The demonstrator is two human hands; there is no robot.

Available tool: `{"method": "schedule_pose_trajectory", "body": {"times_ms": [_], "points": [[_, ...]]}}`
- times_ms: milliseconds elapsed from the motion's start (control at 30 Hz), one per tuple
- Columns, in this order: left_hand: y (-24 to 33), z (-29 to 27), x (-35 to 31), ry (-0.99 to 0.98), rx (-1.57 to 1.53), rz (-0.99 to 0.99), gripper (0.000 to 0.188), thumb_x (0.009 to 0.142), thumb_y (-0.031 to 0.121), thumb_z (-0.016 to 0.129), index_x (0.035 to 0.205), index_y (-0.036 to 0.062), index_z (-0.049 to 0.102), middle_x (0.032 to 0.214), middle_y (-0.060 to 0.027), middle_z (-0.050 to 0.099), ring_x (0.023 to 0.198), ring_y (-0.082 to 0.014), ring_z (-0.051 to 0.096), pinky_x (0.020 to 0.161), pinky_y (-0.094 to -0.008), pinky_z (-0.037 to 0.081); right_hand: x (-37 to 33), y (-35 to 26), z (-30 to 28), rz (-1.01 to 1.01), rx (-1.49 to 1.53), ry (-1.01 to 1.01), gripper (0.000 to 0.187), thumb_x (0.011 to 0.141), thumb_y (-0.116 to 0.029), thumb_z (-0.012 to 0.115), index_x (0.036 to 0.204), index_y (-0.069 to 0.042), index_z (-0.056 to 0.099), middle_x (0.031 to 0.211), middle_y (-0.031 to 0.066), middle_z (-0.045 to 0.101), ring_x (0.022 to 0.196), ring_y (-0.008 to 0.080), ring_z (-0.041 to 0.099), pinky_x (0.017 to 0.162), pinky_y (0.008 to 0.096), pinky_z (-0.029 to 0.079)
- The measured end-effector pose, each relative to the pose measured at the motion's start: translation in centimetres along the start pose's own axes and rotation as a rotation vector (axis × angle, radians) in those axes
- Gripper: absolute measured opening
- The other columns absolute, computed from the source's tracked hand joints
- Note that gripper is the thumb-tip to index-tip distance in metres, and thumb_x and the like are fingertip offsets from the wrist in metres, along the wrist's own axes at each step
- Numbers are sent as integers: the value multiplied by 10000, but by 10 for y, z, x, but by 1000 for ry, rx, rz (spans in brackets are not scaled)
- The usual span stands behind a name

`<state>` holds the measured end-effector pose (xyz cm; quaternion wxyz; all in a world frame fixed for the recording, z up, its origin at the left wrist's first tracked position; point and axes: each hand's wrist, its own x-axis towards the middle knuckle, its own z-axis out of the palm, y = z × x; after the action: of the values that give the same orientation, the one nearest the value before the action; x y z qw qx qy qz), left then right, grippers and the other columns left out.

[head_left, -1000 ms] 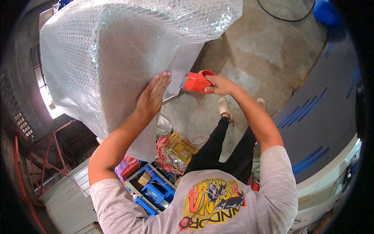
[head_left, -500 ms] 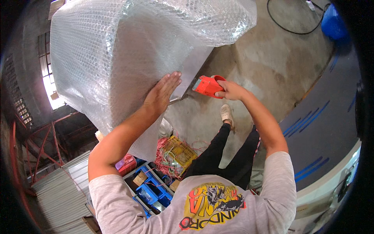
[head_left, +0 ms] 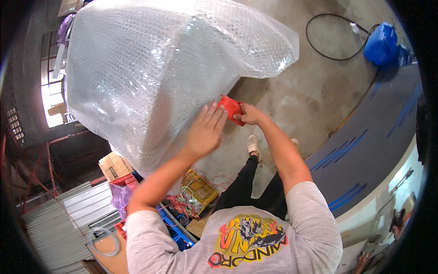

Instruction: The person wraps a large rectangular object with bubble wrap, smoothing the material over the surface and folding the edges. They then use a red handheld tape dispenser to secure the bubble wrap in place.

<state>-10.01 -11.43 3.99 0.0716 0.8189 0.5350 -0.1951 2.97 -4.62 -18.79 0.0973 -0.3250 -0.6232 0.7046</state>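
Observation:
A large box-like object covered in clear bubble wrap (head_left: 123,77) fills the upper left and middle. My left hand (head_left: 206,131) lies open with fingers outstretched along the lower right part of the wrap, its fingertips near a red tape dispenser (head_left: 230,108). My right hand (head_left: 248,114) is closed around the dispenser's near end, and the dispenser's far end meets the edge of the wrapped object. Whether a strip of tape runs from it cannot be made out.
A yellow crate (head_left: 199,192) with tangled strapping stands below the wrapped object, beside blue bins (head_left: 182,237). To the right lies a dark board (head_left: 360,146) with blue marks. A blue jug (head_left: 381,43) and a black cable (head_left: 315,50) are at the far right.
My right hand has brought the tape dispenser left and slightly down, against the wrapped object's edge. My left hand has moved down and right, closer to the dispenser. The view has shifted.

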Motion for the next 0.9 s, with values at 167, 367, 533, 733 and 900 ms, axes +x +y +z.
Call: {"method": "schedule_pose_trajectory", "body": {"times_ms": [167,367,533,733,900], "points": [[50,58,20,568,-2301,-824,633,878,282,378,1411,-56,326,1491,-179,333,1382,-327,320,1147,-455,239,4,-6,2,91,-127,51,366,790,-275,675,1046,-19,626,986,220,671,940,357,647,796,415,503],[20,63,63,1678,-3208,-1028,659,946,402,225,1444,-26,277,1522,-174,271,1410,-337,253,1151,-487,223,-7,-42,10,148,81,43,275,751,-220,666,890,16,648,781,174,681,761,276,665,708,382,510],[-1,43,73,1924,-3278,-1200,654,969,461,211,1452,30,298,1523,-146,282,1404,-346,258,1134,-531,237,-14,-82,13,428,-21,103,297,736,-230,687,871,33,653,747,150,677,687,237,650,664,379,507],[-3,67,72,1899,-3361,-1013,819,898,642,228,1461,49,279,1519,-140,287,1401,-341,264,1126,-552,242,2,-53,32,395,-345,114,341,744,-288,707,883,21,666,711,157,674,648,263,657,602,400,507],[-7,75,76,1848,-3395,-866,786,878,660,247,1418,107,388,1473,-126,370,1374,-340,306,1114,-541,248,-103,17,17,658,-256,137,403,769,-359,712,936,5,670,793,177,673,721,256,654,666,407,510]]}}
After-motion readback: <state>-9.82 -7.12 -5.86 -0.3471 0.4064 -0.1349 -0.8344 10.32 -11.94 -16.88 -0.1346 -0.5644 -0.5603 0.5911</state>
